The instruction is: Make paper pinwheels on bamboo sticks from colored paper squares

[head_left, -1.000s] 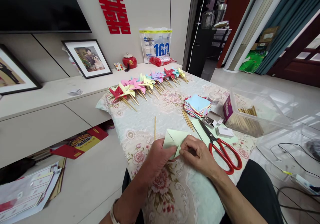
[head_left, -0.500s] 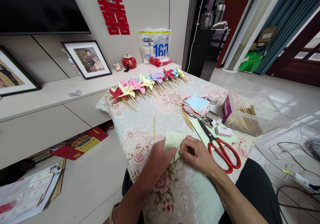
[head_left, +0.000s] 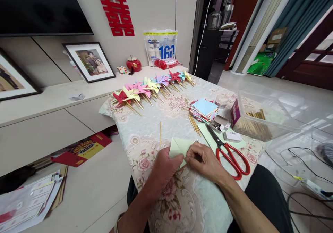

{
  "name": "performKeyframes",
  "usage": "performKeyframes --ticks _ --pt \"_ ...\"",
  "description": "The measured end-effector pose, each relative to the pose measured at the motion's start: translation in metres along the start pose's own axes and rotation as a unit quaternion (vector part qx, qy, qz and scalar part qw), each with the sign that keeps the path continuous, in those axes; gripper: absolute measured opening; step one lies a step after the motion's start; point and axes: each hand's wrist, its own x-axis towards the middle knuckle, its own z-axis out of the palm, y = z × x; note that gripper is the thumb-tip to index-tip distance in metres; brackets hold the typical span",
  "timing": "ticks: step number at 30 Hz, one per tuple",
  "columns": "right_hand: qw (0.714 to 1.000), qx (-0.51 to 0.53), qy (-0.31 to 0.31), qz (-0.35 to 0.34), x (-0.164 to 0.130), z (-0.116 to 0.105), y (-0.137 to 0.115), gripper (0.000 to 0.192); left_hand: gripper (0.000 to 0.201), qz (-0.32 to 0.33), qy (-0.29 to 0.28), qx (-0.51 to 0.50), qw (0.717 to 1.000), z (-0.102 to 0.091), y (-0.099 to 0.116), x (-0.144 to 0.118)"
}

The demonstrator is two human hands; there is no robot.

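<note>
A pale green paper square [head_left: 178,145] with crease or cut lines is held between my two hands above the table's near part. My left hand [head_left: 166,163] pinches its lower left, thumb on top. My right hand [head_left: 201,157] grips the right side, fingers curled; its fingertips partly hide the paper. One wooden stick [head_left: 160,133] lies just beyond my left hand. Right of my right hand, red-handled scissors [head_left: 229,153] rest partly on a green sheet [head_left: 206,133]. Several sticks [head_left: 194,124] lie beside a stack of coloured paper squares [head_left: 204,108].
Finished paper pinwheels [head_left: 140,91] line the table's far left edge. A small open box of pins [head_left: 219,123], a white box [head_left: 232,136] and a clear plastic bin of sticks [head_left: 260,122] stand at right. The floral tablecloth [head_left: 145,163] covers the table. Cables [head_left: 309,198] lie on the floor.
Both hands keep nearly the same grip on the green paper, which has tilted very slightly. The whole view has shifted a little.
</note>
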Motion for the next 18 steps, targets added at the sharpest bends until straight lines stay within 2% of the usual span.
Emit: performKeyframes --ticks 2,4,7,9,11,13,16,18 --pt "1.000 0.027 0.015 0.005 -0.001 -0.001 0.000 0.020 0.018 -0.014 -0.015 -0.013 1.000 -0.003 0.003 0.000" --pt "0.995 0.076 0.063 0.010 -0.003 -0.002 0.002 0.020 0.019 -0.035 -0.041 -0.034 0.998 -0.009 0.009 0.001" --pt "0.967 0.182 0.175 0.010 -0.005 -0.004 0.009 0.016 0.020 -0.068 -0.095 -0.045 0.992 -0.019 0.022 0.001" --pt "0.947 0.249 0.201 0.013 -0.005 -0.005 0.015 0.026 0.018 -0.087 -0.136 -0.022 0.987 -0.025 0.031 0.003" --pt "0.940 0.299 0.162 0.031 -0.004 -0.005 0.020 0.040 0.013 -0.086 -0.180 0.015 0.980 -0.029 0.037 0.006" --pt "0.936 0.338 0.086 0.055 -0.004 -0.005 0.021 0.048 0.009 -0.077 -0.208 0.069 0.973 -0.030 0.041 0.011" --pt "0.914 0.395 -0.017 0.087 -0.005 -0.004 0.015 0.055 0.008 -0.054 -0.233 0.157 0.958 -0.028 0.041 0.020" --pt "0.902 0.416 -0.053 0.099 -0.005 -0.004 0.008 0.058 0.010 -0.039 -0.243 0.203 0.948 -0.026 0.041 0.025"
